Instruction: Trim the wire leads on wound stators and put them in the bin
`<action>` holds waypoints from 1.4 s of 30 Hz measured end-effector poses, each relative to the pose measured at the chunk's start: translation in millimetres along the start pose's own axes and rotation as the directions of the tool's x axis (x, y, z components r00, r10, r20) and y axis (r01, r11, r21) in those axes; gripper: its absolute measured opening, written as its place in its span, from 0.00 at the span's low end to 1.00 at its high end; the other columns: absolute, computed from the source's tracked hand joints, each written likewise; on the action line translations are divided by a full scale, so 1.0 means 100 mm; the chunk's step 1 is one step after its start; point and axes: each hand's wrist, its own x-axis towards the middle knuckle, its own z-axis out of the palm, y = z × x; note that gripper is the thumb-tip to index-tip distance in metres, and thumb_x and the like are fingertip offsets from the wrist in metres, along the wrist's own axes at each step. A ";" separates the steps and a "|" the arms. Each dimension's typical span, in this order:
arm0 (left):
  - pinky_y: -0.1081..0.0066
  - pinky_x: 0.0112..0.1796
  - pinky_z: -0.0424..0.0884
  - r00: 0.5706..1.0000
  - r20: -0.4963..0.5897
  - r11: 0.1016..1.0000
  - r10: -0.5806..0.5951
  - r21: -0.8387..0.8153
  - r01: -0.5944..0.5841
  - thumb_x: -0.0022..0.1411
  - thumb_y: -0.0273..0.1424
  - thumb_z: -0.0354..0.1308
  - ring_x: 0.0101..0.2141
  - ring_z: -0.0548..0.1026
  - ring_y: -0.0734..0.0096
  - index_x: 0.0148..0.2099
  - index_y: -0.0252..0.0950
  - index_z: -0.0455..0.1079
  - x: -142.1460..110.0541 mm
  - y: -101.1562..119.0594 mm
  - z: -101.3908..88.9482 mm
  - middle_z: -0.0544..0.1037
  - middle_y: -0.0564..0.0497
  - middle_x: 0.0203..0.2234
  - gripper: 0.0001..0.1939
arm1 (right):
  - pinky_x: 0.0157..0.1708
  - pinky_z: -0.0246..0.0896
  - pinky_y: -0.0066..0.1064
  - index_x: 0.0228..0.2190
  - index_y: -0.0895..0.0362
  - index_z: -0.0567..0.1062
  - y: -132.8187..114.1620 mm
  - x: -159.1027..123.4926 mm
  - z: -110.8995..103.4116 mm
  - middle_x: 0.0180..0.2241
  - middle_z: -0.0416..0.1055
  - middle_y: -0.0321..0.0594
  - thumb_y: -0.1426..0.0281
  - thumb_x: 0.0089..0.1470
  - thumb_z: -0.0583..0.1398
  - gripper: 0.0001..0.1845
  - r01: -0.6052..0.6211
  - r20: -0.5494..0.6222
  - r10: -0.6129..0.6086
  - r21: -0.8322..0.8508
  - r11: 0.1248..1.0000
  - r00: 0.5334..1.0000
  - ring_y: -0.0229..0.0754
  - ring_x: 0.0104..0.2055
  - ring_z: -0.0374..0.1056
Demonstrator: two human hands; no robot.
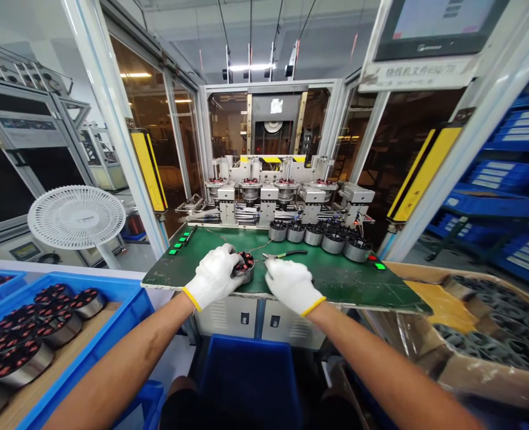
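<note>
My left hand (216, 272), in a white glove with a yellow cuff, is closed around the side of a wound motor stator (244, 269) on the green worktop (192, 272). The stator has a silver metal ring and red copper coils on top. My right hand (291, 283), gloved the same way, has its fingers pinched together just right of the stator. A thin wire appears to run from the stator to those fingertips; its end is hidden. Just behind my right hand lie pliers (286, 255) with green-and-black handles.
Several unwound stators (332, 240) stand in a row at the worktop's back right. Behind them is a winding machine (268, 197) holding stators. A blue bin (132, 292) of wound stators sits left, a cardboard box (483, 382) of stator cores right. Green buttons (173, 252) mark the worktop's left side.
</note>
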 end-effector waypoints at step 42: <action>0.62 0.53 0.65 0.928 -0.176 0.777 -0.327 -0.609 0.158 0.55 0.34 0.56 0.51 0.70 0.61 0.53 0.41 0.68 0.02 -0.63 -0.63 0.76 0.51 0.47 0.21 | 0.32 0.60 0.32 0.60 0.51 0.55 -0.55 -0.16 -0.13 0.62 0.53 0.46 0.69 0.63 0.42 0.25 0.395 -0.168 -0.391 -0.008 0.919 0.905 0.42 0.38 0.69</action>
